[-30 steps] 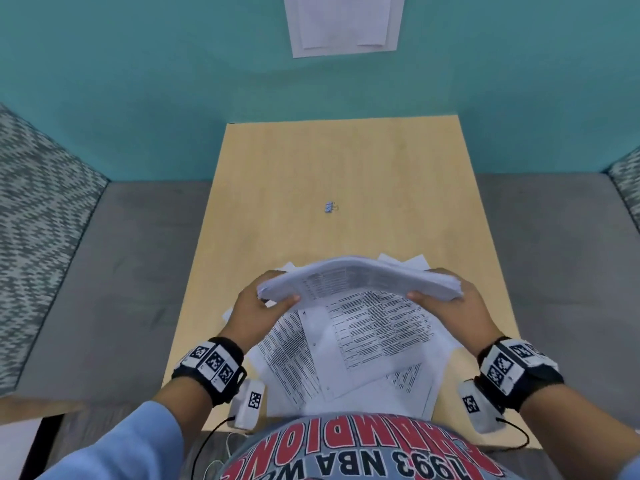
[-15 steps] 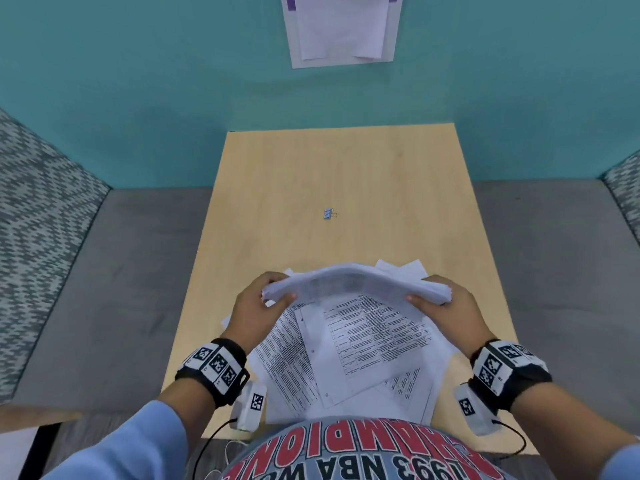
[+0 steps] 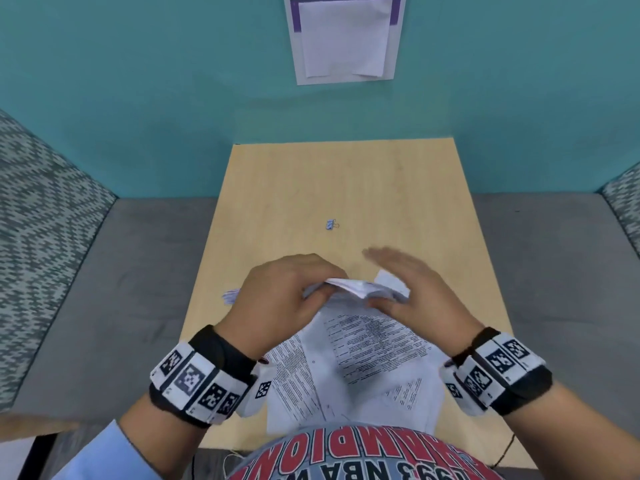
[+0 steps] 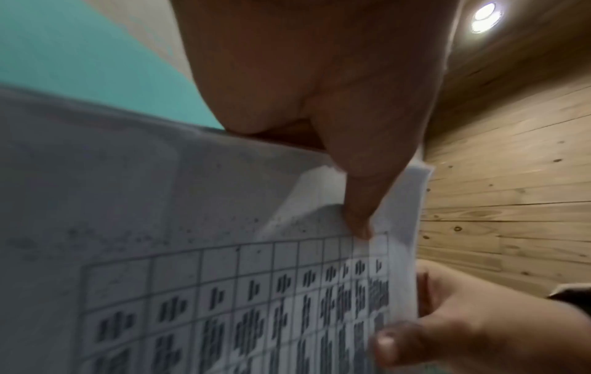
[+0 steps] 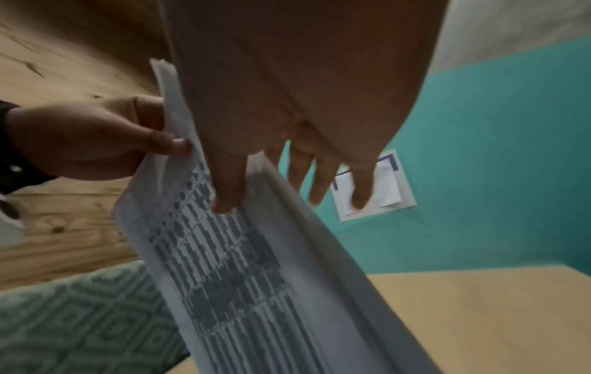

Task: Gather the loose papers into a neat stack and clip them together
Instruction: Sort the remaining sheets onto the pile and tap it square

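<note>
My left hand grips the left end of a white paper stack, lifted above the wooden table. In the left wrist view its thumb presses on a sheet with a printed grid. My right hand lies along the stack's right end with straight, blurred fingers. In the right wrist view its thumb lies on the printed face and the fingers stretch out behind the stack. Loose printed sheets lie fanned beneath. A small blue binder clip sits farther back.
The table stands against a teal wall that bears a pinned notice. Grey upholstered seats flank the table on both sides, with patterned cushions at the outer edges. Bare wood lies around the clip.
The stack, held flat by both hands, has been tipped up and drawn together. My left hand now wraps over its end. My right hand's fingers have straightened and are moving.
</note>
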{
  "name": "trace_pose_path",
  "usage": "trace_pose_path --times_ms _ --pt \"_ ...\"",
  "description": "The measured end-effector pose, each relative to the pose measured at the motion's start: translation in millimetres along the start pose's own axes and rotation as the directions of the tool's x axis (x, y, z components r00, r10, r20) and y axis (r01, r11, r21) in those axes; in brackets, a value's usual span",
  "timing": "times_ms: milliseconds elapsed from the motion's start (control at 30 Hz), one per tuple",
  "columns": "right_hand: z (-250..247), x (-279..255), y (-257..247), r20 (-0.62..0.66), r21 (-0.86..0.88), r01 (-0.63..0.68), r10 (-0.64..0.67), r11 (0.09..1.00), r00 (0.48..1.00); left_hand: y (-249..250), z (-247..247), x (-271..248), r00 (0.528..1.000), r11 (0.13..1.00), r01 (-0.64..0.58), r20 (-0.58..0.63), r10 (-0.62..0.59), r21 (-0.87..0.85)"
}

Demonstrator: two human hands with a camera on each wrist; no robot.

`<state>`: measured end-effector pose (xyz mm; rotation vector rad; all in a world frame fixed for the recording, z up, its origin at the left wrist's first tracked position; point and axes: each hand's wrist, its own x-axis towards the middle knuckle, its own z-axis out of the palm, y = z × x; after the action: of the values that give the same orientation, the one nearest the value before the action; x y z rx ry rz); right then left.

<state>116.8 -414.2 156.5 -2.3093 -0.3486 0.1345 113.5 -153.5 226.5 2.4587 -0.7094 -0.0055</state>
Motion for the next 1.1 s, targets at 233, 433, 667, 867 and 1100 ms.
trace_pose_path --times_ms 233,433,667,867,1100 --pt "8 -11 1 -0.038 0.366 -0.051 0.069 0.929 0.997 7 -46 -3 0.975 0.974 0.222 -0.006 -0.222 -0.046" --pt "-12 -25 11 -0.134 0.676 -0.140 0.307 0.723 0.942 -19 -24 -13 0.932 0.641 0.223 -0.033 -0.361 -0.734" --pt "26 -26 37 0.100 0.769 -0.376 0.483 0.517 0.870 -69 98 -30 0.896 0.715 0.393 0.066 -0.438 -0.578" --pt "26 -25 26 -0.137 0.603 -0.276 0.438 0.749 0.888 -46 70 -13 0.824 0.585 0.317 -0.089 -0.560 -0.747" --pt "53 -35 35 -0.035 0.527 -0.418 0.510 0.740 0.860 -55 105 -30 0.872 0.667 0.470 0.185 -0.454 -0.579"
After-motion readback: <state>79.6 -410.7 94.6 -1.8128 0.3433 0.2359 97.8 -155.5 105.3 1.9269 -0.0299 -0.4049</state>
